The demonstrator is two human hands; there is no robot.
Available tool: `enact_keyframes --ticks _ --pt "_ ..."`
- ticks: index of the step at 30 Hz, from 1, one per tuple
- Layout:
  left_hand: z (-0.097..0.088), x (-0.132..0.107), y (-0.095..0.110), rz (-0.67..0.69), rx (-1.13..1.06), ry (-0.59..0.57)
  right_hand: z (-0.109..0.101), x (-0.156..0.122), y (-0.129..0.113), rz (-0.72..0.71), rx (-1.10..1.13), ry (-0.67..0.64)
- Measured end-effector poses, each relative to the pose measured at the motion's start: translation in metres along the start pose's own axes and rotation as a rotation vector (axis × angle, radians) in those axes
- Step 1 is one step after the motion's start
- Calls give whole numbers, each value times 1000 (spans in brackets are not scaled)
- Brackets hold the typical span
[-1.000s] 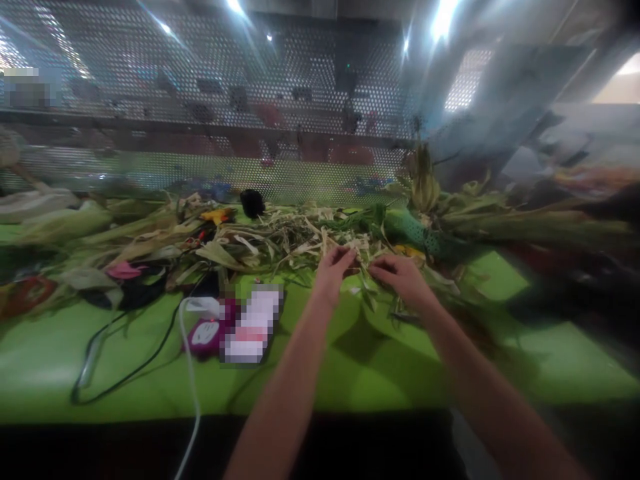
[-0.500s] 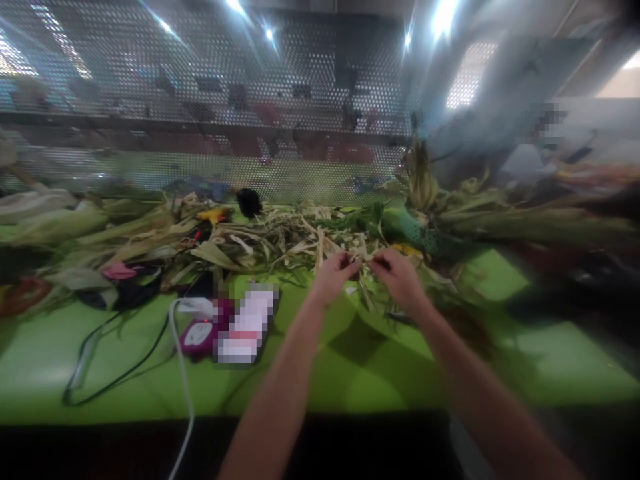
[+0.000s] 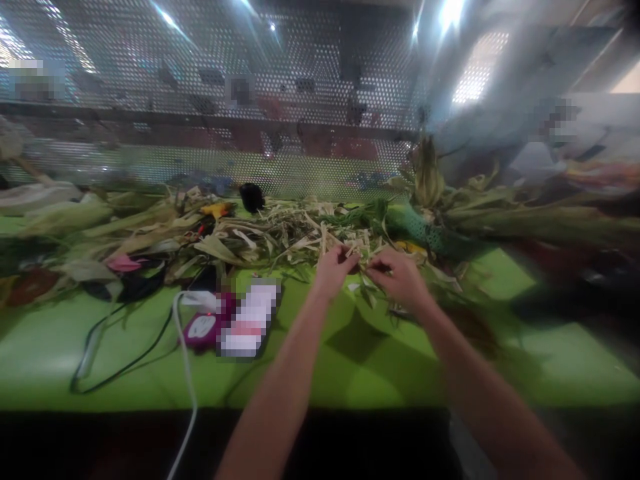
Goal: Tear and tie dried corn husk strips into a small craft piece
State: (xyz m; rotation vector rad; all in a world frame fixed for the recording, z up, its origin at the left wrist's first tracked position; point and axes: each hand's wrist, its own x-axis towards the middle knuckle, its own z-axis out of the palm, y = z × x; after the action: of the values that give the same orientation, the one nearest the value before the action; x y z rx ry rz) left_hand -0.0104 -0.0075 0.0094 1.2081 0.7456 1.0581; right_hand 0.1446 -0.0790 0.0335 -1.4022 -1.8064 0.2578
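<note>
Over the green table [image 3: 365, 380], my left hand [image 3: 333, 272] pinches thumb and fingers together at the near edge of a heap of dry corn husk strips [image 3: 295, 233]. Close to its right, my right hand [image 3: 400, 273] is closed in a similar pinch, its fingertips pointing at the left ones with a small gap between. Thin pale strips show at and between the fingertips. Blur and the heap behind make the exact piece in each hand hard to separate. Narrow strip ends [image 3: 369, 293] hang or lie just below the hands.
A phone [image 3: 250, 320], a purple device [image 3: 200, 330] and a white cable [image 3: 187, 373] lie left of my forearms. Larger husks [image 3: 65, 220] spread at the left. A green mesh roll [image 3: 413, 227] and long leafy stalks [image 3: 525, 220] lie at the right. Behind stands a perforated screen [image 3: 300, 153].
Both hands stay pinched near the heap. The fingertips have come slightly lower and the right fingers have shifted a little. The whole view has moved slightly.
</note>
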Motion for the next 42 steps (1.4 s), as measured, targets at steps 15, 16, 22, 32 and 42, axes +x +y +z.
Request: enact_keyframes --ticks 15,16,22,32,42 --pt "-3 -2 4 20 43 -16 6 -1 6 121 100 -118" --pt "-3 -2 3 13 40 -22 6 -1 6 129 112 -113" --pt "-2 -3 7 -46 -11 -76 6 0 6 159 122 -52" --pt "-1 -6 4 -67 -108 -150 3 4 7 300 300 -3" --pt "-13 0 3 -8 -57 -231 -1 4 12 189 157 139"
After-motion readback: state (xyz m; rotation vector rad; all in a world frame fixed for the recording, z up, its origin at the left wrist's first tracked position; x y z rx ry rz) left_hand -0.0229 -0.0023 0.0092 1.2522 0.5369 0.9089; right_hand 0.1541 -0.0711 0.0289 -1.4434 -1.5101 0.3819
